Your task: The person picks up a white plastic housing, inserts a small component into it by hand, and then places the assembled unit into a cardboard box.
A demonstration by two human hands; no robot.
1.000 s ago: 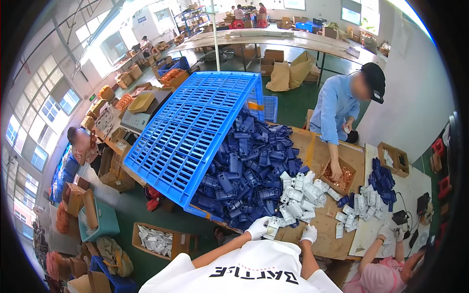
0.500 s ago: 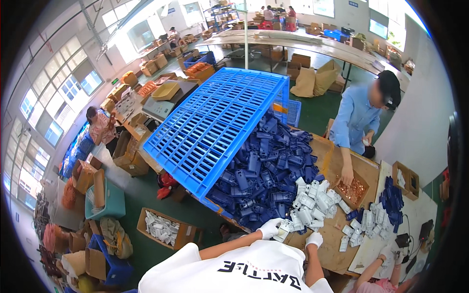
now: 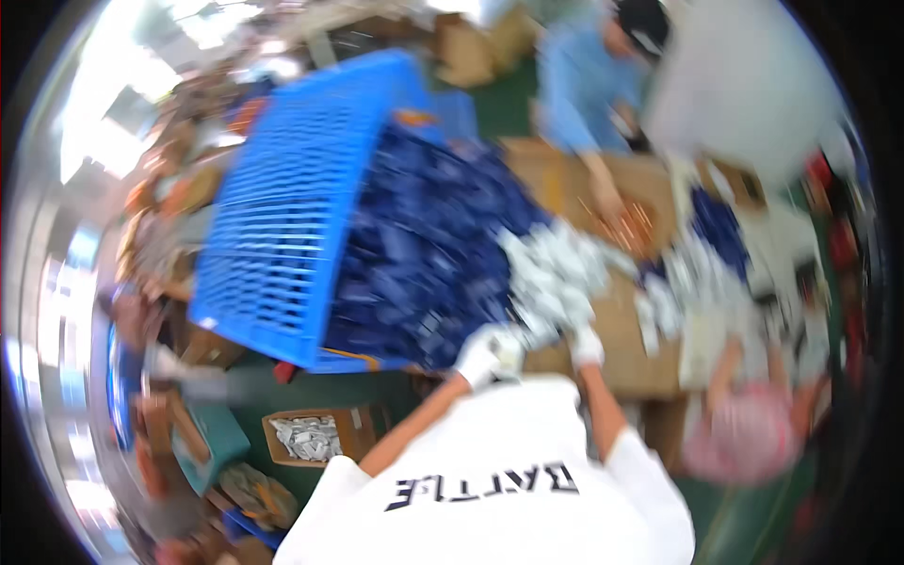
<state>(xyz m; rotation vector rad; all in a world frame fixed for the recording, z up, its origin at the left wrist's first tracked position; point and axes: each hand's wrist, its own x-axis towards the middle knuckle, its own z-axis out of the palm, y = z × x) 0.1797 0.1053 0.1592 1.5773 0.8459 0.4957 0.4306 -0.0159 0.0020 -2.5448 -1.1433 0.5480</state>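
Observation:
Motion smears the whole view. My left hand [image 3: 478,358], in a white glove, is closed round a pale plastic housing [image 3: 509,352] at the near edge of the heap. To its right, my right hand [image 3: 587,347], also gloved in white, is by the near right side of the white housings [image 3: 554,275]; its fingers are too blurred to read. The white housings lie against a big pile of dark blue plastic housings [image 3: 424,231]. A tilted blue slatted crate [image 3: 282,207] stands over the pile's left side.
Across the cardboard-topped table [image 3: 636,348], a co-worker in blue [image 3: 579,80] reaches into a box of copper-coloured parts [image 3: 638,231]. More white parts [image 3: 702,273] lie to the right, near another person in pink [image 3: 744,428]. A carton of white parts [image 3: 356,435] is on the floor at left.
The view has swung, so the table and crate appear turned and higher in the picture. My left hand stays at the heap's near edge; my right hand remains beside the white housings.

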